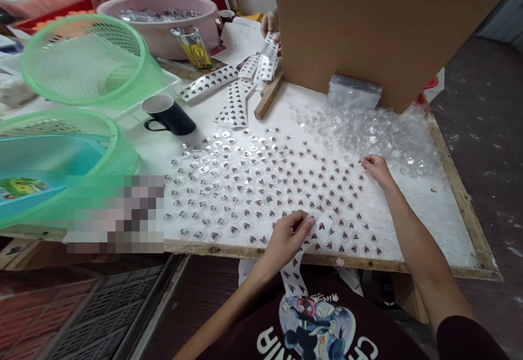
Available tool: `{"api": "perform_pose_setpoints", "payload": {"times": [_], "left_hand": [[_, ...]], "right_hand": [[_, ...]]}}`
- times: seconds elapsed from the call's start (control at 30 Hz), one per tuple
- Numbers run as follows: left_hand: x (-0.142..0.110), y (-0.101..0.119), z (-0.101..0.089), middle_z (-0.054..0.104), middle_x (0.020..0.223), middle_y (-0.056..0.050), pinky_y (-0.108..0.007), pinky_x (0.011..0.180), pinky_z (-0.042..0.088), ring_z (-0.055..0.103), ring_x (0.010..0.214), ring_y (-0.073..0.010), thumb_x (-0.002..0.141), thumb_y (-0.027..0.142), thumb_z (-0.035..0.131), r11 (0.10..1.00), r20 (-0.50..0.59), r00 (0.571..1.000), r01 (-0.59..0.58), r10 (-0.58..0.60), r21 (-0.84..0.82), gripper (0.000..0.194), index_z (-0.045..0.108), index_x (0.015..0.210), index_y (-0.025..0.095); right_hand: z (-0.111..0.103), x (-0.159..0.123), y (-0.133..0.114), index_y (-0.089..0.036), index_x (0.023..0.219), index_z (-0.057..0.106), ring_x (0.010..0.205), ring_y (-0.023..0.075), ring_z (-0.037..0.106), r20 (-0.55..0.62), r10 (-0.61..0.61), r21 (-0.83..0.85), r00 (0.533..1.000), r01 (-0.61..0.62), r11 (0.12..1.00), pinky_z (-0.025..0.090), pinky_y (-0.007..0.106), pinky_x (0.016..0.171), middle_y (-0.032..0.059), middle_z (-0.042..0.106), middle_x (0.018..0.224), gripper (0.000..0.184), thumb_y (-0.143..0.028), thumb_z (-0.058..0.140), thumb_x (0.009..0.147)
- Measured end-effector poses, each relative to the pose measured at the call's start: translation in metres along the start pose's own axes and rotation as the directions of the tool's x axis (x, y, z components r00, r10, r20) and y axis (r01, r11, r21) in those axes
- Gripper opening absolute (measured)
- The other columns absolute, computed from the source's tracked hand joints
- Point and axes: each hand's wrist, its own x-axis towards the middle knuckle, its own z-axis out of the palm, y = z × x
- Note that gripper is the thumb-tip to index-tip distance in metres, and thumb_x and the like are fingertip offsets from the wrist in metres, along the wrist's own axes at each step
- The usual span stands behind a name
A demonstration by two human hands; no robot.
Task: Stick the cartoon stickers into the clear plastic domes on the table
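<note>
My left hand point(288, 237) is closed on a white strip of stickers point(293, 278) printed with small dark-and-red figures. The strip bends over the table's front edge and hangs against my shirt. Out to the right, my right hand point(376, 168) pinches what looks like one small sticker point(361, 162) at its fingertips, just above the table. Between and beyond my hands lie many clear round discs point(249, 185) in rough rows, most bearing the same small figure. Plain clear discs point(359, 131) are heaped past my right hand, and more lie flat to its right.
A cardboard panel point(359, 28) stands at the back, with a clear plastic packet point(353, 93) against it. More sticker strips point(237, 104), a dark mug point(169, 115), a glass point(192, 48), green baskets point(139, 66) and a pink tub point(208, 14) are leftward. Another person's hand point(269, 22) holds strips.
</note>
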Motion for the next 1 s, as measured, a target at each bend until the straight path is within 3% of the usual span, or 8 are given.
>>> {"api": "perform_pose_setpoints", "payload": {"times": [0.23,0.5,0.8,0.9,1.0], "left_hand": [[0.0,-0.001,-0.001,0.043,0.063,0.003,-0.025,0.059,0.031,0.04,0.063,-0.0135,0.093,0.044,0.051,1.0,-0.002,1.0,0.013,-0.013,0.005,0.036,0.05,0.067,0.018],[0.0,-0.002,-0.001,0.043,0.064,0.002,-0.025,0.059,0.031,0.04,0.063,-0.0135,0.094,0.045,0.051,1.0,0.007,1.0,0.007,-0.007,-0.016,0.036,0.05,0.069,0.018],[0.0,-0.004,-0.002,0.041,0.065,0.003,-0.025,0.06,0.031,0.04,0.064,-0.0136,0.094,0.044,0.051,1.0,0.005,1.0,0.025,-0.025,-0.016,0.036,0.05,0.069,0.018],[0.001,-0.003,-0.001,0.041,0.065,0.003,-0.026,0.06,0.031,0.039,0.064,-0.0138,0.093,0.044,0.051,0.999,0.007,0.999,0.033,-0.033,-0.029,0.036,0.05,0.069,0.018],[0.0,-0.004,-0.002,0.04,0.065,0.003,-0.026,0.061,0.03,0.038,0.064,-0.0137,0.094,0.045,0.051,0.999,0.007,0.999,0.032,-0.032,-0.04,0.037,0.05,0.069,0.018]], "right_hand": [[0.002,-0.001,-0.002,-0.019,0.079,0.067,0.071,0.0181,0.063,-0.013,-0.004,-0.029,1.0,0.004,1.0,0.049,0.029,0.068,0.0042,0.071,0.075,0.02,-0.037,0.062,0.073],[-0.001,0.014,-0.005,-0.019,0.067,0.071,0.065,0.0197,0.063,-0.074,0.045,-0.18,0.996,-0.058,0.982,0.045,0.028,0.061,0.0046,0.074,0.071,0.017,-0.032,0.062,0.068],[0.013,0.02,-0.01,-0.022,0.064,0.064,0.079,0.0243,0.065,-0.138,-0.004,-0.418,0.99,-0.054,0.907,0.042,0.041,0.089,0.0033,0.072,0.072,0.005,-0.025,0.063,0.068],[0.014,0.017,-0.015,-0.023,0.073,0.064,0.084,0.0253,0.064,-0.131,-0.025,-0.474,0.991,-0.041,0.88,0.038,0.043,0.094,0.0026,0.071,0.074,0.003,-0.024,0.064,0.071],[0.013,0.011,-0.019,-0.024,0.085,0.063,0.084,0.0261,0.064,-0.11,-0.032,-0.506,0.993,-0.028,0.862,0.037,0.043,0.093,0.0004,0.068,0.07,0.014,-0.024,0.066,0.071]]}}
